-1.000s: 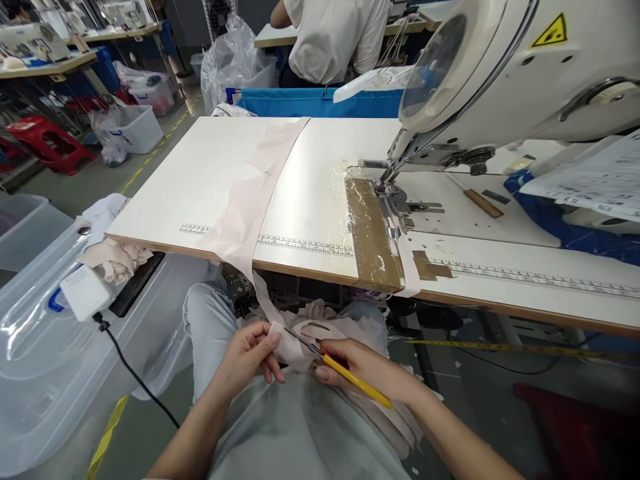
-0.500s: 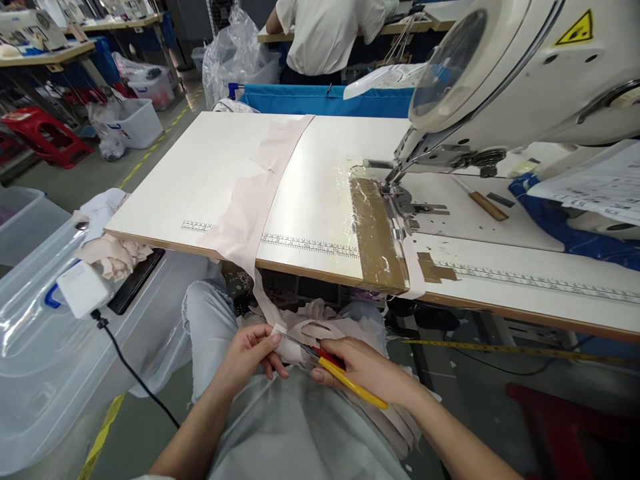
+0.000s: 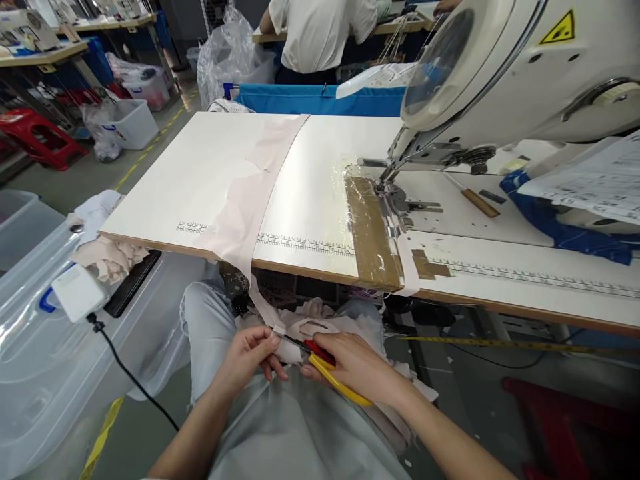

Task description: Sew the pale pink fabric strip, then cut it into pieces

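Note:
Over my lap, my left hand [image 3: 253, 355] pinches the end of a pale pink fabric strip [image 3: 263, 305] between thumb and fingers. My right hand [image 3: 345, 365] is closed round scissors with yellow and red handles [image 3: 336, 387]. Their blades point left and meet the strip right beside my left fingertips. From my hands the strip runs up over the table edge and joins a wider pink fabric piece [image 3: 249, 197] lying across the white table. More pink fabric [image 3: 320, 313] is bunched on my lap under the blades.
A sewing machine [image 3: 480, 87] stands on the right of the white table [image 3: 310, 200], with a wooden-handled tool [image 3: 480, 203] near it. At left, a clear plastic bin [image 3: 45, 373] carries a white charger [image 3: 79, 291] and a black phone [image 3: 133, 283]. A person [image 3: 320, 37] sits beyond.
My right hand and the scissors have shifted slightly left, bringing the blades closer to my left fingertips. My left hand keeps its pinch. The whole view has shifted a little.

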`<state>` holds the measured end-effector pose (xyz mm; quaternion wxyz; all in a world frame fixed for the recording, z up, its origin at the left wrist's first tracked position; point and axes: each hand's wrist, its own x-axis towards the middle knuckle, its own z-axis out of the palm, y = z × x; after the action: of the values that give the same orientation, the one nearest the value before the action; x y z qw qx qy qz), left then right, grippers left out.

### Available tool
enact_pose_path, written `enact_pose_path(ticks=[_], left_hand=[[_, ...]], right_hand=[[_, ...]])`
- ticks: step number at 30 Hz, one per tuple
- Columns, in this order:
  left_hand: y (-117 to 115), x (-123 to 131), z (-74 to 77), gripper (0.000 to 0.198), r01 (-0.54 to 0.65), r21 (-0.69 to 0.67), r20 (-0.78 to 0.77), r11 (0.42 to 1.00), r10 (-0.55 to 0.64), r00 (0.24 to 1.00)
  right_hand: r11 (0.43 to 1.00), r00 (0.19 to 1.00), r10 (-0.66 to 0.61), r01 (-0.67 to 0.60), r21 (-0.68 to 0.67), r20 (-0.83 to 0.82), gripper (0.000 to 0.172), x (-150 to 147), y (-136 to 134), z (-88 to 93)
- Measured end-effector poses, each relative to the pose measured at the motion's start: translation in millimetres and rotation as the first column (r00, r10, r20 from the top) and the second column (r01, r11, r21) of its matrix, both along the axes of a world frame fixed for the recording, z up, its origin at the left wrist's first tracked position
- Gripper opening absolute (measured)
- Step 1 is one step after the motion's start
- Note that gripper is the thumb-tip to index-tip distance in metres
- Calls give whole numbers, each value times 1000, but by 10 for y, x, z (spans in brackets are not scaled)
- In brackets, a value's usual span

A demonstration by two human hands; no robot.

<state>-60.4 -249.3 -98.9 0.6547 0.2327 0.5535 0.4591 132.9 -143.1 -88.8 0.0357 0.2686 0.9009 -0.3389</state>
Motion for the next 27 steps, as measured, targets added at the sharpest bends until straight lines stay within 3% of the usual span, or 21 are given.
enact_pose_path(ticks=[9, 16, 19, 21, 23, 24, 25, 27], left_hand=[[22, 19, -3, 47, 26, 1, -30, 1000, -26, 999], [49, 113, -40, 48, 46, -6, 3, 999, -46, 999], [92, 197, 65, 48, 181, 13, 61, 983, -182, 981], [198, 154, 252, 40, 340, 68, -58, 938, -337, 940], [416, -2, 514, 29, 450, 123, -417, 885, -365, 832], [573, -112, 655, 25, 465, 153, -631, 872, -276, 725], [761, -230, 790, 21, 442, 192, -802, 876, -119, 585], [1204, -457, 1011, 23, 429, 198, -967, 881, 105, 231]], right_hand=[[999, 997, -41, 42, 8, -59, 47, 43, -8, -64], [980, 975, -167, 147, -135, -149, 36, 30, -25, -70], [951, 942, -233, 169, -258, -242, 32, -23, -52, -80], [939, 911, -264, 167, -302, -316, 27, -32, -82, -74], [940, 886, -294, 201, -276, -358, 21, 11, -116, -37], [942, 874, -312, 233, -242, -371, 19, 53, -135, -3], [941, 861, -333, 274, -200, -385, 18, 105, -156, 40], [925, 833, -378, 358, -127, -404, 18, 234, -201, 146]])
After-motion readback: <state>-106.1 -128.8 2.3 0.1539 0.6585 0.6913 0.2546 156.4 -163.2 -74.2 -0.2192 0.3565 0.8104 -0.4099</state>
